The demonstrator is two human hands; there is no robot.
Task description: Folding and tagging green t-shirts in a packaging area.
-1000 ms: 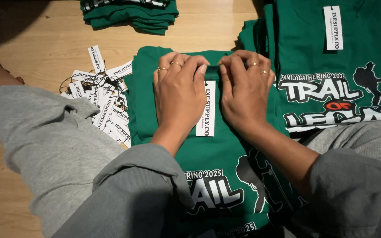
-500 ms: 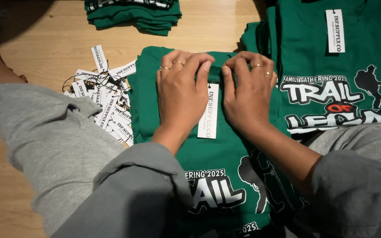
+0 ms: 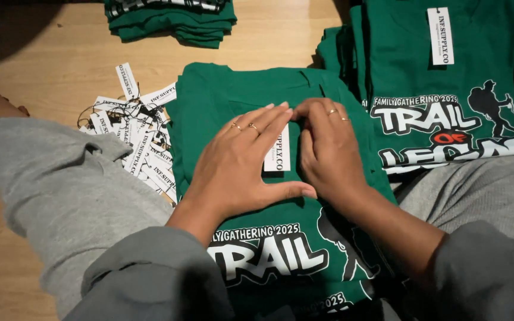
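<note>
A folded green T-shirt (image 3: 233,89) with a white, black and red print lies in front of me on the wooden floor. A white rectangular hang tag (image 3: 278,156) rests on its chest. My left hand (image 3: 240,160) lies flat on the shirt, fingers together, covering the tag's left side. Curled beside the tag's right edge, my right hand (image 3: 327,148) has its fingertips touching the left hand's fingertips at the tag's top. Both hands wear rings.
A heap of white hang tags with black strings (image 3: 135,134) lies left of the shirt. A stack of the same green shirts (image 3: 447,89), one tagged, sits at right. More folded green shirts (image 3: 171,18) lie at the back. My grey-trousered legs (image 3: 60,196) flank the shirt.
Both hands have slid from the shirt's collar down toward me, and now rest around the white tag on the chest.
</note>
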